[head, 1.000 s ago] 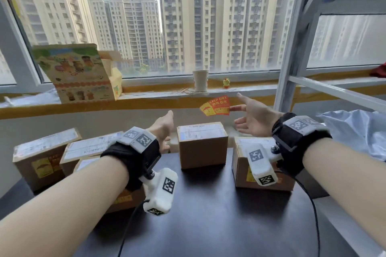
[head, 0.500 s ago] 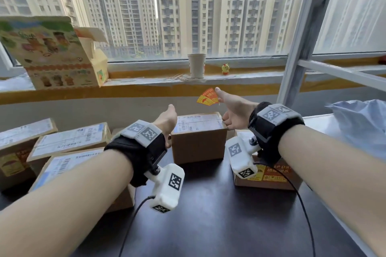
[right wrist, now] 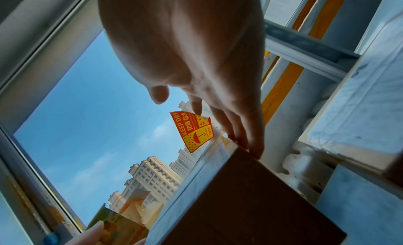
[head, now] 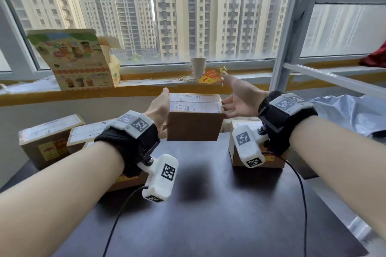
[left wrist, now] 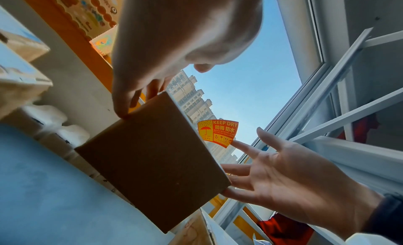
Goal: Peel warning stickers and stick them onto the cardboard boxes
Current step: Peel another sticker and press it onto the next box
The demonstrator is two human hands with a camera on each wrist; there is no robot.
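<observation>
Two released grips, left grip [head: 158,108] and right grip [head: 240,98], sandwich the raised box [head: 194,125] over the worktop's [head: 229,215] far edge; the sticker [head: 210,78], stuck to the right forefinger [left wrist: 244,148], hangs just above the box's right edge.

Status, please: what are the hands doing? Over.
Left hand, right hand squeeze small brown cardboard box, lifted. Orange-yellow KEEP DRY sticker on right index fingertip. Nothing between sticker and box.

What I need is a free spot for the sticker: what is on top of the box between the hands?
A white shipping label covers most of the top of the box; nothing else shows there. The left hand hides its left edge.
</observation>
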